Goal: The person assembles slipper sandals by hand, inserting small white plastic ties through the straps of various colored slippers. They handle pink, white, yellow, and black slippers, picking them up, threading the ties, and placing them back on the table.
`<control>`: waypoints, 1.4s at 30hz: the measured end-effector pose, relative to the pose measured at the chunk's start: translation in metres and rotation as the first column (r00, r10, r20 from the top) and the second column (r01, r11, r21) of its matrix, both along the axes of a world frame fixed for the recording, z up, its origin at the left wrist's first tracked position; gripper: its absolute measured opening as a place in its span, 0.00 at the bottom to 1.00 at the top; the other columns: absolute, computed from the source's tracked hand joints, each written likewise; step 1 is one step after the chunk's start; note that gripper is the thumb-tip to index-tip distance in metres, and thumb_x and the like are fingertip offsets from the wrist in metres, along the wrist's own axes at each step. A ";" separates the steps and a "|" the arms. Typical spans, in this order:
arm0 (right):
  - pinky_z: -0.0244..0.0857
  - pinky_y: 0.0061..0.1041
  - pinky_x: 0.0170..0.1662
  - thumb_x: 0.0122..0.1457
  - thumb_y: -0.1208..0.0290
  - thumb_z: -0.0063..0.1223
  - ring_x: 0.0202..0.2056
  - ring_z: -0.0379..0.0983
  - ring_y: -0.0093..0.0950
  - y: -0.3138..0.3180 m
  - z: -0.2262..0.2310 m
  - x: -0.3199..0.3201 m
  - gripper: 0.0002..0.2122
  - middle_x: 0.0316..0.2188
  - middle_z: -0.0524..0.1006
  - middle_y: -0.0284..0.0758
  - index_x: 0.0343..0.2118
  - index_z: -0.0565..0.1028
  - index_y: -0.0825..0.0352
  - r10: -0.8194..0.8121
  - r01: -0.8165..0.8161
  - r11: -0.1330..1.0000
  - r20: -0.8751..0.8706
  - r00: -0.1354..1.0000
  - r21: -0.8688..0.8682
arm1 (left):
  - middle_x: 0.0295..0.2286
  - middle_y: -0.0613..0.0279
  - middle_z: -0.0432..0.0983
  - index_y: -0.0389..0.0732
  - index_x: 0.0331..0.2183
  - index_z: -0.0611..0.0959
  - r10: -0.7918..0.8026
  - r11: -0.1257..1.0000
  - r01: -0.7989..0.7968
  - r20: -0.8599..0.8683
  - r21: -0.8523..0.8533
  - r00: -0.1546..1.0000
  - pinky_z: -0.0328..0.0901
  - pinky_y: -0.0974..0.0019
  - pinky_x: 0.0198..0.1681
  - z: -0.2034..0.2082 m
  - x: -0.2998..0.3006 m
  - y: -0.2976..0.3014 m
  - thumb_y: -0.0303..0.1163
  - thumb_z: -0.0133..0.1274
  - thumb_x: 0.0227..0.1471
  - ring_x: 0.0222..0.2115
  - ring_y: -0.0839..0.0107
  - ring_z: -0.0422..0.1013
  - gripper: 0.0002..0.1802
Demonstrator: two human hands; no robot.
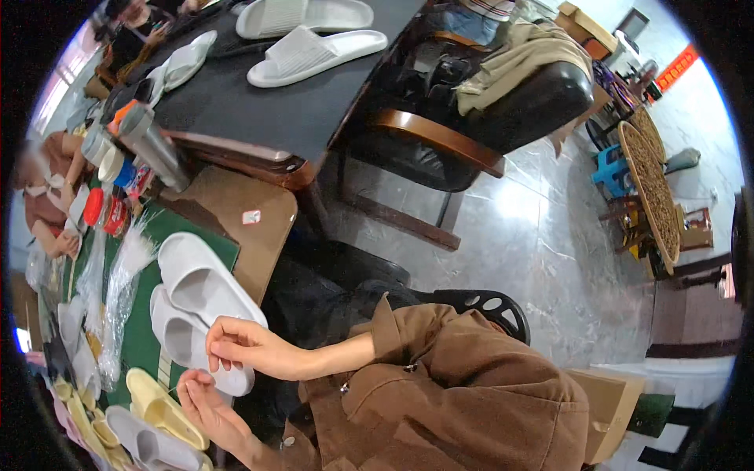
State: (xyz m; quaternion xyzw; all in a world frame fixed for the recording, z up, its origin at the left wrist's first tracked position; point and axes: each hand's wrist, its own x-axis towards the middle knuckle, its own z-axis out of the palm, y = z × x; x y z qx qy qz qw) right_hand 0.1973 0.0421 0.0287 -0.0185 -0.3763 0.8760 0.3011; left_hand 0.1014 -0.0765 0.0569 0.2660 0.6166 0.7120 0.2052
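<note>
- Right hand (pixel 239 345) fingers pinched together, resting over a white slipper (pixel 188 341) at the table's near edge.
- Left hand (pixel 203 400) half-curled, fingertips together just below; thin thread or small item between hands, cannot tell which.
- Second white slipper (pixel 206 280) alongside, touching the first; both open-toed, matte, sole side hidden.
- Yellow slippers (pixel 161 408) and a grey slipper (pixel 145 443) near the left hand.
- Green mat (pixel 145 330) on brown table (pixel 236 212); black table (pixel 259 106) behind with three white slippers (pixel 310 53).
- Grey tiled floor (pixel 534 235), black armchair (pixel 503 110).
</note>
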 end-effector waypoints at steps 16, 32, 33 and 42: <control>0.62 0.16 0.29 0.62 0.70 0.46 0.30 0.71 0.16 0.009 0.005 0.003 0.08 0.30 0.72 0.28 0.40 0.69 0.66 -0.038 0.041 0.997 -0.043 0.998 0.059 | 0.40 0.56 0.70 0.34 0.48 0.69 0.189 0.979 -0.183 -0.067 0.085 0.980 0.64 0.66 0.38 -0.004 0.017 -0.012 0.31 0.48 0.57 0.34 0.67 0.66 0.19; 0.70 0.20 0.27 0.57 0.81 0.46 0.26 0.74 0.21 0.006 -0.013 0.011 0.08 0.32 0.74 0.37 0.40 0.70 0.73 -0.186 -0.002 0.824 0.273 0.944 0.567 | 0.32 0.63 0.71 0.34 0.38 0.74 0.080 0.950 -0.133 -0.192 -0.282 0.978 0.59 0.78 0.26 -0.039 0.002 -0.025 0.24 0.46 0.57 0.22 0.81 0.63 0.07; 0.71 0.20 0.28 0.57 0.80 0.47 0.26 0.74 0.21 0.003 -0.016 0.007 0.08 0.32 0.74 0.38 0.40 0.70 0.73 -0.142 -0.051 0.844 0.313 0.939 0.534 | 0.32 0.63 0.71 0.34 0.38 0.74 0.046 0.941 -0.110 -0.202 -0.319 0.978 0.60 0.78 0.26 -0.039 0.001 -0.029 0.24 0.47 0.56 0.23 0.81 0.64 0.07; 0.73 0.22 0.31 0.58 0.81 0.46 0.28 0.75 0.24 0.011 -0.017 0.007 0.10 0.33 0.73 0.37 0.43 0.69 0.76 0.146 -0.324 0.912 0.536 0.831 0.254 | 0.23 0.59 0.74 0.32 0.33 0.77 -0.039 0.825 -0.245 -0.484 -0.510 0.874 0.62 0.72 0.25 -0.028 -0.007 -0.019 0.22 0.48 0.53 0.21 0.77 0.66 0.06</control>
